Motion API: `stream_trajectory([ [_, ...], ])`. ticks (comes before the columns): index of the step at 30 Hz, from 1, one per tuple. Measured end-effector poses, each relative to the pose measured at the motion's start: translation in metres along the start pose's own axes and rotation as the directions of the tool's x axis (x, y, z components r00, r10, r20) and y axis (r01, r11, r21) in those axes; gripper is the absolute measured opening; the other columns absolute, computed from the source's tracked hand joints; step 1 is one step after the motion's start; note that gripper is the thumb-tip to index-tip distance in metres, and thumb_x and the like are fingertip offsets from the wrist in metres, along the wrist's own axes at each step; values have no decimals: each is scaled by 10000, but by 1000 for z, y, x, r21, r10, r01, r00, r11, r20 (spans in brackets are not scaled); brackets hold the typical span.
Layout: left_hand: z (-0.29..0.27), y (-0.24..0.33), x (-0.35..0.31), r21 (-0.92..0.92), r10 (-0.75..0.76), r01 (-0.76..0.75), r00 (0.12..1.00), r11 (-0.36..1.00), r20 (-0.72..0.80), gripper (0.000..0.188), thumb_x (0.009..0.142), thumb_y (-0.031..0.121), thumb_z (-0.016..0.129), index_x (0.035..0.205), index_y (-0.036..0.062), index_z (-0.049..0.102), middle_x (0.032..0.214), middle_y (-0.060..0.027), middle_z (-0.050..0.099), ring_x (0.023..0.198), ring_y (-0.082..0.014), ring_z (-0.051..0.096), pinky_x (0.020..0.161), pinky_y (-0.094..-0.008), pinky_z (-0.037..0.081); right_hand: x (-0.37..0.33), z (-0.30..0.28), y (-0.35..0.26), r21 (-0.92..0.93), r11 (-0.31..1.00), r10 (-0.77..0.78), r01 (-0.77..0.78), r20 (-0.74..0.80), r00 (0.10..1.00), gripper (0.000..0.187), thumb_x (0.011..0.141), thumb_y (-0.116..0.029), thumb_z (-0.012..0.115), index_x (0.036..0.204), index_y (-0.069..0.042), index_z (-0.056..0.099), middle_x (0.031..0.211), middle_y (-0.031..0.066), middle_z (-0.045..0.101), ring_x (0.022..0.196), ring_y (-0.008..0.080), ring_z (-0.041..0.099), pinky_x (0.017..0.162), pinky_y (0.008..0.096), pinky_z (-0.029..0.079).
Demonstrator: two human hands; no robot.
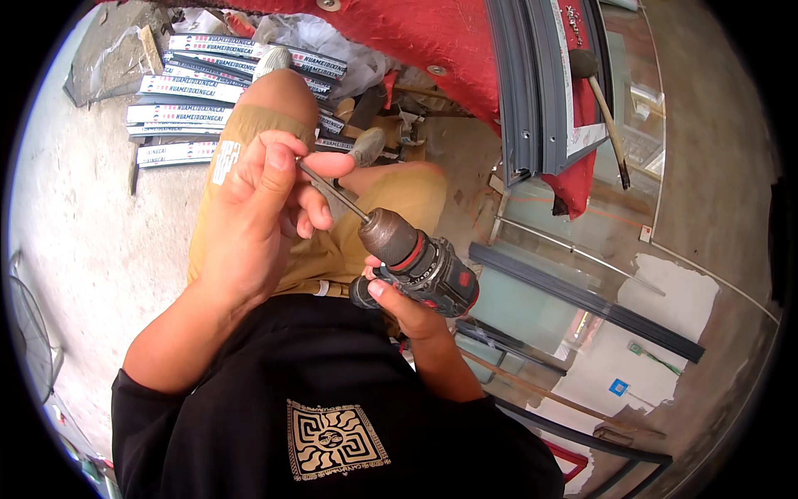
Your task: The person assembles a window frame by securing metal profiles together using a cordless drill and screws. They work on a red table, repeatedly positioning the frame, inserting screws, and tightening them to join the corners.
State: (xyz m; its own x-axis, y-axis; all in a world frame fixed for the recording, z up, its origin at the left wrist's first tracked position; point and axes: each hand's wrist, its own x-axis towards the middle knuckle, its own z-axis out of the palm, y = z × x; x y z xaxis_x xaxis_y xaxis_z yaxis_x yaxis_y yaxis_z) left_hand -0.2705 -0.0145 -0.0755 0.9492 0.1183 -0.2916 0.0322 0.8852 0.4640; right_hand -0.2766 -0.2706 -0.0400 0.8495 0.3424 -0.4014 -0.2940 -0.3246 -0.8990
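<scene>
My right hand (403,312) grips a black and red cordless drill (436,279) in front of my lap, its chuck pointing up and left. From the chuck runs a long thin drill bit (339,191). At the bit's far end, my left hand (266,187) is closed, thumb and fingers pinched around the tip. Whether a small screw is also between those fingers cannot be made out. Both hands are above my tan trousers (332,241).
Printed strips of dark profile (187,112) lie on the floor at the far left. A red-covered bench (399,37) carries grey frame profiles (532,91) and a mallet (603,108). Glass panes (515,308) and a long dark profile (590,303) lie at the right.
</scene>
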Motion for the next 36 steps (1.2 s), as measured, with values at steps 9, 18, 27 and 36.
stream_trajectory([
  [9, 8, -9, 7, 60, 2, -9, 993, 998, 116, 298, 1183, 368, 512, 1238, 86, 588, 1212, -188, 778, 770, -109, 695, 685, -226, 521, -7, -1, 7, 84, 994, -65, 64, 18, 998, 436, 892, 16, 774, 1313, -27, 667, 1134, 78, 719, 1042, 164, 688, 947, 362, 570],
  [18, 40, 5, 29, 21, -129, 128, 989, 992, 67, 375, 1152, 395, 592, 1294, 55, 663, 1018, -23, 772, 741, -53, 556, 694, -200, 451, 5, 19, 2, -240, 905, -280, 351, 286, 917, 640, 916, -129, 883, 1417, -66, 490, 1139, 60, 590, 1021, 213, 631, 903, 376, 550],
  [27, 63, 13, 38, 108, -175, 156, 965, 982, 197, 374, 1146, 351, 612, 1313, 34, 720, 970, 16, 764, 721, -38, 495, 689, -186, 444, 35, 41, -12, -446, 668, -557, 596, 232, 797, 859, 715, -186, 1046, 1397, -35, 545, 1122, 71, 685, 992, 211, 686, 867, 367, 607],
  [36, 47, 10, 40, 496, -42, -134, 944, 858, 327, 441, 1169, 261, 515, 1524, 11, 590, 1314, -67, 737, 1048, -95, 641, 929, -278, 532, 50, 51, -22, -557, 608, -666, 566, 31, 746, 865, 737, -55, 995, 1447, 19, 507, 1355, 183, 634, 1141, 290, 718, 906, 389, 634],
])
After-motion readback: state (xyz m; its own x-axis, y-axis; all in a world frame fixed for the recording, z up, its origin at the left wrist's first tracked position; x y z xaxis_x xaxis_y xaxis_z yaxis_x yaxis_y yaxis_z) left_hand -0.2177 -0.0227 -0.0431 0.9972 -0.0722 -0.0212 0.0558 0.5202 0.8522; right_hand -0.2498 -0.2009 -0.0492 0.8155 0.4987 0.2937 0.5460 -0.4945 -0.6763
